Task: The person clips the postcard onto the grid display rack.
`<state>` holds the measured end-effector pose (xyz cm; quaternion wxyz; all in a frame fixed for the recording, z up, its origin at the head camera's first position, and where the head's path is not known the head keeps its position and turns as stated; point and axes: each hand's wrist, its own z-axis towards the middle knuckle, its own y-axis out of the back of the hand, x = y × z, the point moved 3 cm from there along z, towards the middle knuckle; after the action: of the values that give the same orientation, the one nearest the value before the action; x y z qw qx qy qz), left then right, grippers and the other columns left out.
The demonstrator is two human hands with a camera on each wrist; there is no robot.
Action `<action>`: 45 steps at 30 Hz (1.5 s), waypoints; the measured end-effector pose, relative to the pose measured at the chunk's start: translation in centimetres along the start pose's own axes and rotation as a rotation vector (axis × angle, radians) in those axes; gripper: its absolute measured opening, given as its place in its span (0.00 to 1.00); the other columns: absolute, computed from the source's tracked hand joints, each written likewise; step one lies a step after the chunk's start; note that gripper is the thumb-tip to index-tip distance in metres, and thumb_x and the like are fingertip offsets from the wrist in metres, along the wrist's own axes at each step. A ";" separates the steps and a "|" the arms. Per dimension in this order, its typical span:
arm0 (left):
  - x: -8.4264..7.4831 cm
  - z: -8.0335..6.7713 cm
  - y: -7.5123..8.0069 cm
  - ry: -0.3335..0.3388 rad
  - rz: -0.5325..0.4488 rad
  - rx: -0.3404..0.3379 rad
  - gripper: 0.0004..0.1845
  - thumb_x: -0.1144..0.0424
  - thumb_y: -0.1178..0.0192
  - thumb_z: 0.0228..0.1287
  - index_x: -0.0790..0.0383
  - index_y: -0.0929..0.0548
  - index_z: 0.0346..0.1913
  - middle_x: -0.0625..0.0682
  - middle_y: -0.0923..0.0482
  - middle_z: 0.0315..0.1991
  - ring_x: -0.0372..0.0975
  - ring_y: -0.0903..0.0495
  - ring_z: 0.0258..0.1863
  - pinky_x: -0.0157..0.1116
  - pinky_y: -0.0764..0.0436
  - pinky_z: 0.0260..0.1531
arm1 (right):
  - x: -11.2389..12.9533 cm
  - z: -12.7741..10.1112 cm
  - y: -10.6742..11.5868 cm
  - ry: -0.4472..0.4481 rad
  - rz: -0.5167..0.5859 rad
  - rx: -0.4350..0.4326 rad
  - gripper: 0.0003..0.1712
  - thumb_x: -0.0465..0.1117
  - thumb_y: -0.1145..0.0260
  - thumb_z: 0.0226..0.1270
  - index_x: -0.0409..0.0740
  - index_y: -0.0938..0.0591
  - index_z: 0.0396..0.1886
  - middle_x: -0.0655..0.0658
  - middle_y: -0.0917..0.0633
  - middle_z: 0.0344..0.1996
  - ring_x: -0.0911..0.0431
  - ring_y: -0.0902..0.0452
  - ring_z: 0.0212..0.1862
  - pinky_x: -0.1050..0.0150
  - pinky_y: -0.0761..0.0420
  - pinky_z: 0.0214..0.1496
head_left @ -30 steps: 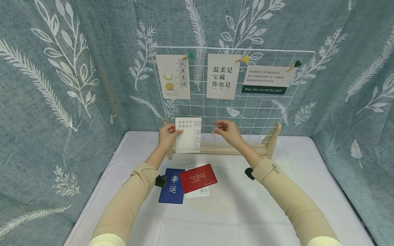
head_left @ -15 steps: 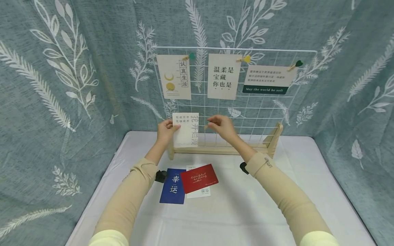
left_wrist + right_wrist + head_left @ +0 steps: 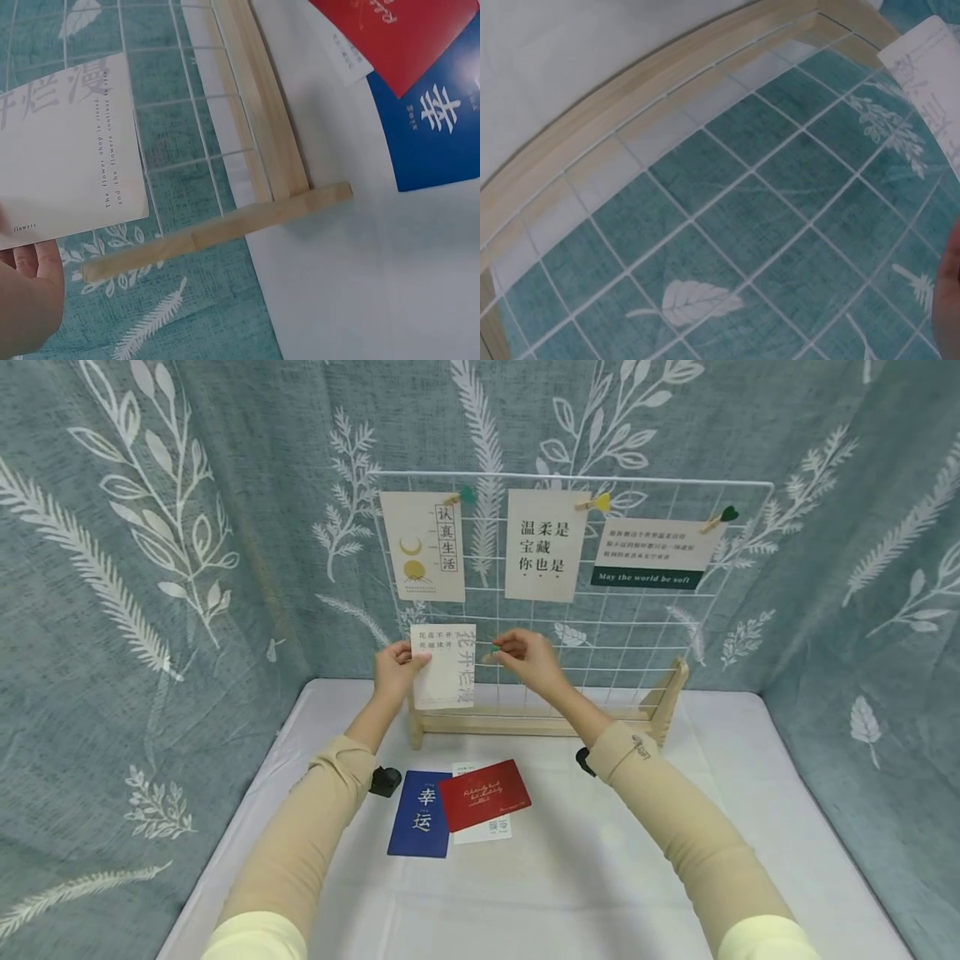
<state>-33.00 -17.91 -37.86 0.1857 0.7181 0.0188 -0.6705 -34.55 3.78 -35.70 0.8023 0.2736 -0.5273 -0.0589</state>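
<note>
Beyond the blue, red and white cards [image 3: 457,807] on the near table, the left hand [image 3: 395,670] pinches a white card [image 3: 444,666] upright against the wire grid [image 3: 637,635], while the right hand [image 3: 525,657], just right of its top corner, pinches a small clip [image 3: 488,657].

A small object pinched in the right hand [image 3: 525,660] beside the pale printed card [image 3: 444,667] is too small to identify from the head camera. In the left wrist view only a sliver of the left hand [image 3: 26,300] shows at the lower left corner, and the card runs off the left edge. The right wrist view catches just a blurred strip of skin at its right edge. Near the white tablecloth's [image 3: 600,877] centre, a white card [image 3: 483,827] lies mostly covered by a red card [image 3: 483,794]. Small print on the cards clipped to the white wire grid [image 3: 637,635] is unreadable.
</note>
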 end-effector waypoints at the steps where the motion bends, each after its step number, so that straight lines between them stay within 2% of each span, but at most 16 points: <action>1: -0.1 0.1 0.1 -0.002 0.001 -0.001 0.17 0.68 0.41 0.63 0.73 0.24 0.54 0.67 0.22 0.52 0.29 0.25 0.29 0.20 0.25 0.32 | 0.1 0.2 0.1 0.007 -0.011 -0.007 0.15 0.33 0.37 0.64 0.30 0.21 0.49 0.32 0.16 0.44 0.44 0.18 0.45 0.58 0.18 0.49; 11: -0.8 0.9 0.5 -0.057 0.049 -0.019 0.17 0.68 0.40 0.63 0.75 0.24 0.52 0.68 0.21 0.50 0.28 0.26 0.28 0.19 0.27 0.30 | 0.8 1.3 0.3 0.035 -0.069 -0.067 0.13 0.32 0.38 0.65 0.30 0.21 0.48 0.33 0.15 0.43 0.45 0.18 0.45 0.60 0.18 0.49; 18: -0.6 0.8 0.5 -0.042 0.050 -0.029 0.17 0.68 0.40 0.63 0.74 0.23 0.52 0.68 0.21 0.50 0.27 0.27 0.27 0.19 0.27 0.29 | 1.2 1.4 0.2 0.027 -0.050 -0.070 0.13 0.32 0.38 0.65 0.30 0.22 0.48 0.33 0.16 0.44 0.45 0.18 0.46 0.60 0.18 0.49; 36: -1.6 1.8 0.6 -0.060 0.041 -0.026 0.16 0.69 0.41 0.63 0.76 0.24 0.52 0.70 0.22 0.51 0.27 0.27 0.25 0.20 0.26 0.29 | 2.0 3.5 -0.1 -0.003 -0.174 -0.098 0.10 0.32 0.38 0.63 0.31 0.20 0.43 0.36 0.14 0.41 0.48 0.17 0.44 0.63 0.18 0.49; 42: -1.2 1.8 0.7 -0.059 0.059 -0.038 0.17 0.69 0.40 0.63 0.76 0.24 0.51 0.68 0.21 0.49 0.29 0.26 0.27 0.21 0.26 0.29 | 2.0 3.3 -0.6 0.057 -0.188 -0.174 0.09 0.32 0.36 0.61 0.30 0.18 0.40 0.36 0.13 0.39 0.47 0.15 0.42 0.63 0.17 0.47; 45: -1.2 1.9 0.4 -0.054 0.062 -0.050 0.17 0.68 0.40 0.62 0.76 0.24 0.51 0.67 0.20 0.49 0.33 0.22 0.31 0.23 0.24 0.32 | 2.1 3.3 -0.6 0.078 -0.185 -0.219 0.10 0.33 0.37 0.61 0.31 0.18 0.40 0.36 0.13 0.38 0.47 0.15 0.42 0.62 0.17 0.48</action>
<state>-34.82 -18.58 -36.65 0.2246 0.6949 0.0085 -0.6830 -36.39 1.19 -33.31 0.8384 0.2338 -0.4587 -0.1791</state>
